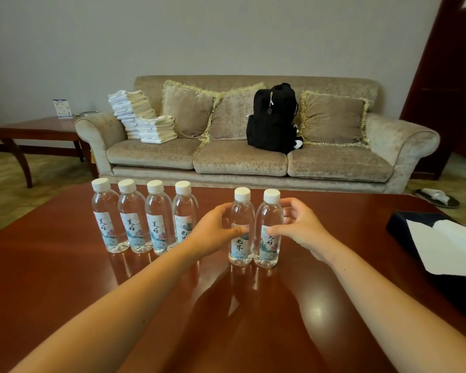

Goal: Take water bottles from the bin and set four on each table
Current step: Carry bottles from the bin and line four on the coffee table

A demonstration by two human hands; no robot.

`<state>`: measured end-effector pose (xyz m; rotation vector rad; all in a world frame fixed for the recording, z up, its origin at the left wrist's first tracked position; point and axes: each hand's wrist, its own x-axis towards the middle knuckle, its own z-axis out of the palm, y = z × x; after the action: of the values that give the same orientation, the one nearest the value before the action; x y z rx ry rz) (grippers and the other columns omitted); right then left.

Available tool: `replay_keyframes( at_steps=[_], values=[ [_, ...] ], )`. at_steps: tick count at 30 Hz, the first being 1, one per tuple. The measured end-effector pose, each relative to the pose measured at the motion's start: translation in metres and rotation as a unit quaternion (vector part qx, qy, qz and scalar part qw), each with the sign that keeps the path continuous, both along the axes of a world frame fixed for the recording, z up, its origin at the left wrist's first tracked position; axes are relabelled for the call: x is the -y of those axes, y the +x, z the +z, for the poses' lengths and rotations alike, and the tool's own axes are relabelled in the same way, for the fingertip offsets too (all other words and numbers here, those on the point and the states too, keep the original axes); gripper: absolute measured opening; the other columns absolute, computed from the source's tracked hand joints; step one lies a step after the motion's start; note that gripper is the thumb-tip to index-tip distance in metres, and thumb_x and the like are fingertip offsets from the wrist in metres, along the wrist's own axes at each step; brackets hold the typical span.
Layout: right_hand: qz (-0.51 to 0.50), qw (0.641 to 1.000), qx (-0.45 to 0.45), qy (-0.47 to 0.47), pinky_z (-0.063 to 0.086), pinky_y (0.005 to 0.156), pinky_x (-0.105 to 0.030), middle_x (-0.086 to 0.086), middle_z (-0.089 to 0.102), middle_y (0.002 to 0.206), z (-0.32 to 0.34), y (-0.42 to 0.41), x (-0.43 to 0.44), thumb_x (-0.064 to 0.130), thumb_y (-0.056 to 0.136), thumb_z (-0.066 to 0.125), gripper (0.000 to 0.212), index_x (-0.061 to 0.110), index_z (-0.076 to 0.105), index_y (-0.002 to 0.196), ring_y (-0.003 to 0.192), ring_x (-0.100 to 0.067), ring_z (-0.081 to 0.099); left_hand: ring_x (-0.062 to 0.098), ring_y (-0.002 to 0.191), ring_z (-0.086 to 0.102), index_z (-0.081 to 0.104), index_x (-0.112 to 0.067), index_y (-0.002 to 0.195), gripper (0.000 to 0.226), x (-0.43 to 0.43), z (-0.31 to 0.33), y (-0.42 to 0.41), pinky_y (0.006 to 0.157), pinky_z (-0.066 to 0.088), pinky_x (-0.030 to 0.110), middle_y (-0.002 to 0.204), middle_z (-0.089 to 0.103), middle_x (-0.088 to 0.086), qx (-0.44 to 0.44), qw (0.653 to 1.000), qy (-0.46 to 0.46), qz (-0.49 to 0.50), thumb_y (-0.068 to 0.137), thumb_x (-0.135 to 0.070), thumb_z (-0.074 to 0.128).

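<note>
Left hand (216, 230) and right hand (299, 225), fingers curled, arms outstretched.

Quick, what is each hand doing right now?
Left hand: holding the left bottle of the pair.
Right hand: curled round the right bottle of the pair, thumb on its label.

The single head-worn view looks forward and slightly down from the near edge of a glossy reddish-brown wooden table (65, 278), which fills the lower half of the frame. Both bare forearms enter from 7 and 5 o'clock and meet near centre, at arm's length. There the left hand (213, 232) grips a clear plastic white-capped water bottle (242, 211), and the right hand (299, 227) grips the neighbouring bottle (270, 215). Well beyond, at 12 o'clock, a beige velvet three-seat sofa (240, 160) faces the lens against a pale wall (199, 36). The wide angle tilts the dark wooden door frame (436, 76) at 2 o'clock.
</note>
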<state>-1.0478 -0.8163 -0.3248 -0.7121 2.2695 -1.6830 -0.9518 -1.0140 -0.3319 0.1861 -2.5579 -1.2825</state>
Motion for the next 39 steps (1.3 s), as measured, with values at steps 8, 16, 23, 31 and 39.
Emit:
replay_keyframes(
  at_steps=[8,16,23,31,39],
  values=[
    [-0.016,0.996,-0.064,0.056,0.05,0.102,-0.042,0.005,0.067,0.12,0.047,-0.003,0.001,0.016,0.081,0.08,0.044,0.023,0.068,0.122,0.116,-0.011,0.06,0.017,0.124,0.055,0.046,-0.024,0.144,0.067,0.003,0.063,-0.008,0.101,0.047,0.034,0.136,0.059,0.001,-0.032,0.98,-0.195,0.001,0.085,-0.036,0.074],
    [-0.015,0.989,-0.095,0.109,0.057,0.09,-0.045,0.002,0.071,0.111,0.053,-0.004,0.013,0.015,0.079,0.08,0.027,0.032,0.07,0.097,0.108,-0.016,0.064,0.018,0.121,0.047,0.058,-0.029,0.133,0.05,0.011,0.08,-0.021,0.083,0.044,0.032,0.117,0.065,-0.004,-0.012,0.921,-0.39,-0.013,0.086,-0.04,0.071],
    [-0.02,0.989,-0.103,0.103,0.058,0.083,-0.04,0.002,0.071,0.105,0.052,0.0,0.029,0.016,0.081,0.079,0.028,0.02,0.07,0.107,0.096,-0.015,0.066,0.022,0.123,0.044,0.06,-0.027,0.131,0.051,0.025,0.089,-0.019,0.121,0.007,0.043,0.116,0.068,-0.002,-0.014,0.889,-0.456,-0.03,0.084,-0.045,0.071],
    [-0.013,0.989,-0.121,0.083,0.054,0.07,-0.031,0.008,0.067,0.094,0.052,0.011,0.067,0.015,0.083,0.077,0.019,0.022,0.068,0.098,0.083,-0.006,0.061,0.022,0.126,0.044,0.061,-0.029,0.129,0.048,0.057,0.09,-0.009,0.121,-0.002,0.05,0.113,0.069,-0.004,-0.003,0.886,-0.464,-0.005,0.084,-0.046,0.069],
    [-0.025,0.985,-0.138,0.104,0.05,0.072,-0.029,0.004,0.067,0.1,0.055,0.014,0.079,0.016,0.083,0.077,0.026,0.017,0.07,0.108,0.095,-0.013,0.062,0.023,0.129,0.043,0.062,-0.03,0.128,0.047,0.068,0.087,-0.006,0.121,-0.002,0.051,0.116,0.069,-0.003,-0.003,0.898,-0.441,0.008,0.084,-0.046,0.07]
  ],
)
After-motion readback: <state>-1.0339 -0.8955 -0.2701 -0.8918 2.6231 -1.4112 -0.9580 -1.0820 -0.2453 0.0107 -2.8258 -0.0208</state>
